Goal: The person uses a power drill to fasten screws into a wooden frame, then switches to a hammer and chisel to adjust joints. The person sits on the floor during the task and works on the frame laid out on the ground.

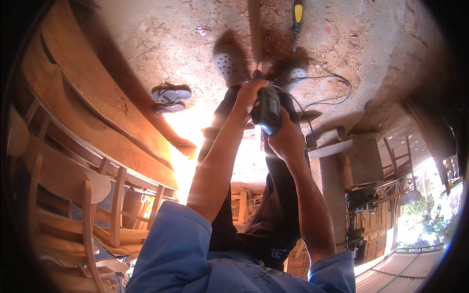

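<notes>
Both hands are on a black corded power drill (267,108), held low in front of my legs. My left hand (250,97) is closed around its front part. My right hand (287,139) is wrapped round its rear end; the grip itself is mostly hidden by the fingers. The drill's nose points away from me, at the near end of a narrow wooden strip (254,29) that runs to the far edge of the view. Whether the tip touches the wood I cannot tell. A dark cord (337,101) loops over the floor to the right.
A yellow-and-black screwdriver (297,22) lies at the far right of the strip. My grey clogs (229,66) stand either side of it. Flip-flops (171,96) lie to the left, beside long wooden boards (97,93). Wooden chairs (90,215) crowd the near left; a wooden block (364,161) stands right.
</notes>
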`<state>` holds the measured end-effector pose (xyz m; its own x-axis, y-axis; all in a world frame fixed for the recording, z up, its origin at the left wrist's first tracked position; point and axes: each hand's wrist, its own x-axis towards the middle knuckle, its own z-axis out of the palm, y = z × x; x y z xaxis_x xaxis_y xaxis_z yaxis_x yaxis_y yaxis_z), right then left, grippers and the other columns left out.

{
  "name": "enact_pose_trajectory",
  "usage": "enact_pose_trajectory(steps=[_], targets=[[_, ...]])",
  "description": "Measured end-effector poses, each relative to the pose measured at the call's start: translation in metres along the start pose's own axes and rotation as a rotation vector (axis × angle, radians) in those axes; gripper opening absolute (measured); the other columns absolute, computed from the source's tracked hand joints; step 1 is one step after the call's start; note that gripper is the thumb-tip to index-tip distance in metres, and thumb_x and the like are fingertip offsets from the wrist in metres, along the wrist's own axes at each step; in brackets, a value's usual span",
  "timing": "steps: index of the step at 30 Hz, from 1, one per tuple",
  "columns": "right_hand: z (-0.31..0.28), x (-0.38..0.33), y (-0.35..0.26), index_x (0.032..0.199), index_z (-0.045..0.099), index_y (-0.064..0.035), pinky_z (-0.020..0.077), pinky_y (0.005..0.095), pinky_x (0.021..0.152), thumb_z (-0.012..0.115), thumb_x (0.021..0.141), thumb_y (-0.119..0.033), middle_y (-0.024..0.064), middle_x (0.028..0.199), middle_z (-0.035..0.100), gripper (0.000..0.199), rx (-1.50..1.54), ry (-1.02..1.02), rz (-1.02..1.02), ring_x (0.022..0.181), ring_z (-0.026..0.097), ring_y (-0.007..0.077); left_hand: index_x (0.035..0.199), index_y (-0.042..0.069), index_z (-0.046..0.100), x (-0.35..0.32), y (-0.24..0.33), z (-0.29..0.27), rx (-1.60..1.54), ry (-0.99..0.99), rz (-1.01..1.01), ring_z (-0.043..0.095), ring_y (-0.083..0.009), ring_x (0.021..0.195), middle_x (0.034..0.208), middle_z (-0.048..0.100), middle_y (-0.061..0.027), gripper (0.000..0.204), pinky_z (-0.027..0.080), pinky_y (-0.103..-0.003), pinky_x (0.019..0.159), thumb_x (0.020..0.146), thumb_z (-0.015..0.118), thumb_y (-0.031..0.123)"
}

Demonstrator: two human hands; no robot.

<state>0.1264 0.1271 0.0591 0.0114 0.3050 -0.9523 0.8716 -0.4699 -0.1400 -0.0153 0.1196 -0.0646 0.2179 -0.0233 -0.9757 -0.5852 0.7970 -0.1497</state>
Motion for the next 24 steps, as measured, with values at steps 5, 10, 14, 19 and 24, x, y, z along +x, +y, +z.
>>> enact_pose_trajectory(steps=[5, 10, 14, 19, 24], targets=[[-0.001, 0.003, -0.001, 0.149, 0.045, -0.0018, 0.0561, 0.0551, 0.083, 0.066, 0.077, -0.010, 0.0273, 0.092, 0.074, 0.075, -0.007, -0.004, 0.000, 0.088, 0.073, 0.0459, 0.102, 0.000, 0.069, 0.013, -0.005, -0.007, 0.038, 0.018, 0.039, 0.070, -0.0210, 0.065, 0.082, 0.072, -0.0117, 0.028, 0.060, -0.036, 0.062, 0.093, 0.070, 0.026], [-0.003, 0.002, -0.001, 0.148, 0.045, -0.0018, 0.0559, 0.0554, 0.083, 0.066, 0.078, -0.010, 0.0273, 0.093, 0.074, 0.073, 0.007, 0.008, -0.010, 0.089, 0.073, 0.0466, 0.104, 0.000, 0.069, 0.025, -0.008, -0.014, 0.109, -0.025, 0.170, 0.071, -0.0210, 0.067, 0.084, 0.072, -0.0116, 0.027, 0.060, -0.035, 0.063, 0.092, 0.071, 0.025], [-0.002, 0.000, 0.000, 0.147, 0.046, -0.0019, 0.0558, 0.0558, 0.083, 0.066, 0.080, -0.011, 0.0277, 0.093, 0.074, 0.071, 0.006, 0.010, -0.009, 0.089, 0.072, 0.0473, 0.104, 0.000, 0.069, 0.014, -0.005, -0.009, 0.047, 0.014, 0.030, 0.071, -0.0213, 0.066, 0.084, 0.072, -0.0117, 0.029, 0.060, -0.036, 0.062, 0.091, 0.073, 0.025], [-0.004, -0.013, -0.001, 0.150, 0.043, -0.0049, 0.0555, 0.0572, 0.082, 0.066, 0.081, -0.013, 0.0284, 0.094, 0.074, 0.073, 0.062, 0.023, -0.034, 0.089, 0.072, 0.0487, 0.105, 0.001, 0.067, -0.018, -0.001, 0.007, -0.013, 0.046, 0.021, 0.070, -0.0210, 0.066, 0.084, 0.070, -0.0110, 0.030, 0.061, -0.037, 0.060, 0.091, 0.073, 0.026], [-0.009, -0.049, 0.004, 0.150, 0.042, -0.0044, 0.0556, 0.0574, 0.079, 0.068, 0.078, -0.010, 0.0271, 0.089, 0.073, 0.077, 0.118, 0.036, -0.081, 0.085, 0.071, 0.0493, 0.111, 0.004, 0.062, -0.057, -0.010, 0.015, 0.009, 0.008, 0.083, 0.068, -0.0168, 0.071, 0.089, 0.068, -0.0076, 0.029, 0.057, -0.031, 0.065, 0.090, 0.074, 0.020]])
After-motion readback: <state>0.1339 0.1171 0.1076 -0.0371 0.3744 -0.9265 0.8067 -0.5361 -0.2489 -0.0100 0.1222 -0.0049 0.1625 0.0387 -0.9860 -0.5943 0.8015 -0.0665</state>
